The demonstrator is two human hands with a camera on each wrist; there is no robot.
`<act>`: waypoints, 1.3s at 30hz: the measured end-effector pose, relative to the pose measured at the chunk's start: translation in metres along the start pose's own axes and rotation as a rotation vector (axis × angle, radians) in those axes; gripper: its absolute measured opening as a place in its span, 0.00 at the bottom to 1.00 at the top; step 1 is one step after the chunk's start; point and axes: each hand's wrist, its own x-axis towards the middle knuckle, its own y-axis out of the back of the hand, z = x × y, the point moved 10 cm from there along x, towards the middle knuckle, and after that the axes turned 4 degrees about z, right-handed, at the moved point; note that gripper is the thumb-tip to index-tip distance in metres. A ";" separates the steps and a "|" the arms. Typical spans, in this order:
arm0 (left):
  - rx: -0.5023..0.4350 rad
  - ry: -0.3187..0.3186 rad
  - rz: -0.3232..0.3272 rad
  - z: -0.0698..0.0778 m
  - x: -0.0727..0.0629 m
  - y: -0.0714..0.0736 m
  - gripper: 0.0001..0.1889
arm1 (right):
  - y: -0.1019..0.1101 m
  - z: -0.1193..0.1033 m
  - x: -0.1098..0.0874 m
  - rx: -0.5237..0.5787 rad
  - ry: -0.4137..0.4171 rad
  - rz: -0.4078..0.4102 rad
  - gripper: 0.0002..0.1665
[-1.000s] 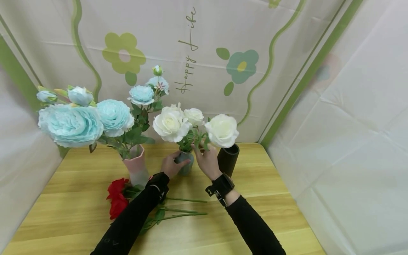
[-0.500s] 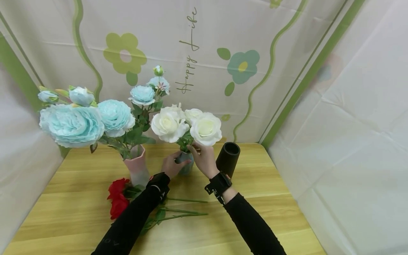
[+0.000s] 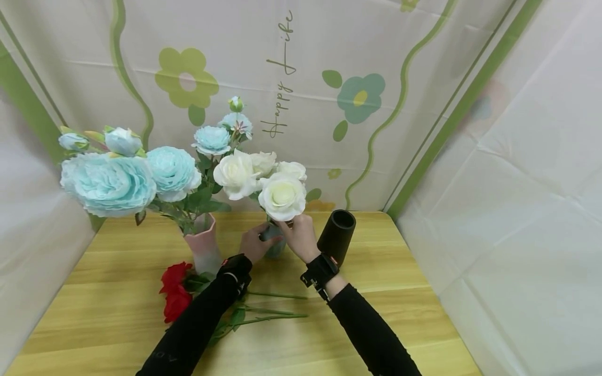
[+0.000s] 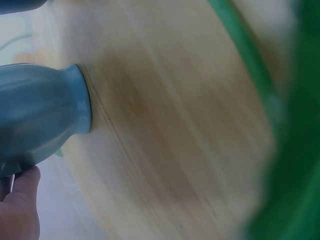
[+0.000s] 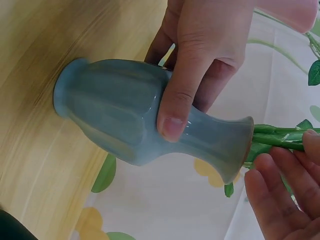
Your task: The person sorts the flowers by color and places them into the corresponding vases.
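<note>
A small blue-grey ribbed vase (image 5: 120,110) stands upright on the table, its narrow neck flaring at the mouth. My left hand (image 3: 254,244) grips it from the left, thumb across the shoulder and fingers behind the neck. Several white roses (image 3: 282,196) rise from the vase, spread to both sides. Right at the mouth, my right hand (image 3: 301,237) pinches the green stems (image 5: 277,135) between thumb and fingers. The white blooms hide part of the vase mouth in the head view.
A pink-and-white vase (image 3: 202,243) with tall light-blue flowers (image 3: 110,183) stands at the left. Close to the right hand is a black vase (image 3: 338,235). Red roses (image 3: 174,292) lie in front, stems pointing right under the left forearm. A printed curtain (image 3: 301,130) hangs behind.
My right hand has shifted slightly left and the front white rose has swung left and down. The other white blooms have also turned. My left hand has stayed on the vase.
</note>
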 end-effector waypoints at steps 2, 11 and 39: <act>0.005 0.006 -0.006 0.000 0.000 0.000 0.32 | -0.002 0.002 0.000 -0.002 -0.015 -0.015 0.11; 0.040 0.067 -0.032 0.006 -0.003 0.001 0.32 | -0.010 0.007 -0.002 -0.085 -0.037 -0.056 0.06; 0.003 0.020 -0.031 0.013 -0.004 0.002 0.30 | -0.019 0.032 -0.098 -0.096 -0.164 -0.449 0.03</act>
